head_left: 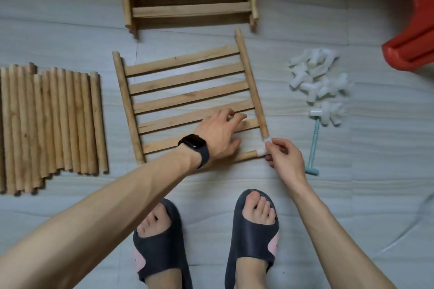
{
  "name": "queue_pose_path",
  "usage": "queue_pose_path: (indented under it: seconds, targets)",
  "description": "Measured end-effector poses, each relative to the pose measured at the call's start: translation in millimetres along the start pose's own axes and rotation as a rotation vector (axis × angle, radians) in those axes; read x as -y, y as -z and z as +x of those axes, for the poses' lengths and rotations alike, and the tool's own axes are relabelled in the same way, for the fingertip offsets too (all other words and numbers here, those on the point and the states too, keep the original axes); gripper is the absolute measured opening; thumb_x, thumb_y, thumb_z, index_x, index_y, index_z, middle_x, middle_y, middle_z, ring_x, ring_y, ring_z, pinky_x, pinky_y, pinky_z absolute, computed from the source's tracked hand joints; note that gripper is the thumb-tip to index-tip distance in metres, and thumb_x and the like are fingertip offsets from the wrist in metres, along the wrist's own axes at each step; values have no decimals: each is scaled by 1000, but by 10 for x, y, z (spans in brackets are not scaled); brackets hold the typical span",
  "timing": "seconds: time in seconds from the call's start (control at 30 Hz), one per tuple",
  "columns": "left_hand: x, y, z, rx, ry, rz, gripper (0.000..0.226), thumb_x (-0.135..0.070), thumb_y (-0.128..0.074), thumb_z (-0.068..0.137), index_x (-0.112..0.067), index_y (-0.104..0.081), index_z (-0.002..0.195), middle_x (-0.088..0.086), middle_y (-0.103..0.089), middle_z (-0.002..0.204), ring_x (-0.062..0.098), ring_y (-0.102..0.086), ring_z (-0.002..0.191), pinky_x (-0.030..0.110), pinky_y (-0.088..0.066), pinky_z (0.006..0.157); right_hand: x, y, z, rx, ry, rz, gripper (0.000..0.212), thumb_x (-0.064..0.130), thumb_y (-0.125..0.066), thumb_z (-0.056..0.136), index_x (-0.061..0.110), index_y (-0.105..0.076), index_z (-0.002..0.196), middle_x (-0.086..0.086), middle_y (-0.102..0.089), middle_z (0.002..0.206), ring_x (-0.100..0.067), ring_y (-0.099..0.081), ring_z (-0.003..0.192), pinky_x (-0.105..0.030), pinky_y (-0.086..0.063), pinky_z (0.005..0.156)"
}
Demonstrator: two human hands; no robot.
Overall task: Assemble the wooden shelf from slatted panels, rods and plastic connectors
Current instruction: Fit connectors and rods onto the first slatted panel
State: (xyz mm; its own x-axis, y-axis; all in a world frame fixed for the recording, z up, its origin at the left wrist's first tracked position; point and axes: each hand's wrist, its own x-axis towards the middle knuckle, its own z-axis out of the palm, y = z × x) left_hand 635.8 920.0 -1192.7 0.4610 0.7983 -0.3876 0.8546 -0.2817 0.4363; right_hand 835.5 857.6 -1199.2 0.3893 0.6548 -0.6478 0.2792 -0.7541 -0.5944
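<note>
Pressing slatted panel [187, 82] with left hand [218, 135], fingers released; pinching connector [262, 150] at corner with right hand [285, 159], seemingly joined to rod [246, 155].

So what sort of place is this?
Likely a room at home, not a workshop: pale tiled floor, slide sandals on the feet, a red plastic object nearby.

A black, square smartwatch [192, 142] on a dark band sits on the left wrist; the slide sandals [253, 239] are dark with pink patches.
</note>
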Motion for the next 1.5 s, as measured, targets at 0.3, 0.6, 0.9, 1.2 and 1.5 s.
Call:
queue_pose_path:
  seconds: [0.3,0.6,0.9,1.2,1.5]
  targets:
    - [-222,-355,596,-104,120,-386,54,-45,-62,92,-38,-46,143,-1,-61,116,23,-51,114,39,-44,96,66,7,-12,69,-150,287,13,12,-68,90,20,-68,100,-2,-68,91,-18,-65,82,-32,-54,76]
    - [-242,-341,578,-119,187,-493,53,-39,-74,84,-41,-57,135,-7,-66,103,19,-61,104,31,-47,85,4,-92,0,-65,-16,23,17,39,-80,81,27,-68,79,11,-72,78,-6,-67,81,-32,-55,84]
    - [-408,-461,472,-135,181,-450,52,-33,-71,89,-40,-55,138,-1,-68,107,22,-57,104,25,-33,84,-37,-243,-163,-203,146,-436,22,37,-66,90,16,-67,86,-3,-68,90,-27,-62,94,-37,-41,82]
    - [-540,-572,437,-65,131,-407,47,-39,-62,93,-44,-50,138,-1,-65,109,23,-54,106,27,-29,87,-150,-291,-258,-252,185,-565,19,18,-63,88,0,-65,96,-21,-64,96,-41,-57,96,-43,-38,84]
    - [-635,-852,119,-50,192,-448,38,-45,-58,94,-47,-47,130,-4,-62,108,24,-54,102,38,-43,85,-366,-226,-454,-246,150,-659,21,17,-61,94,-1,-64,103,-25,-64,103,-43,-58,100,-45,-40,89]
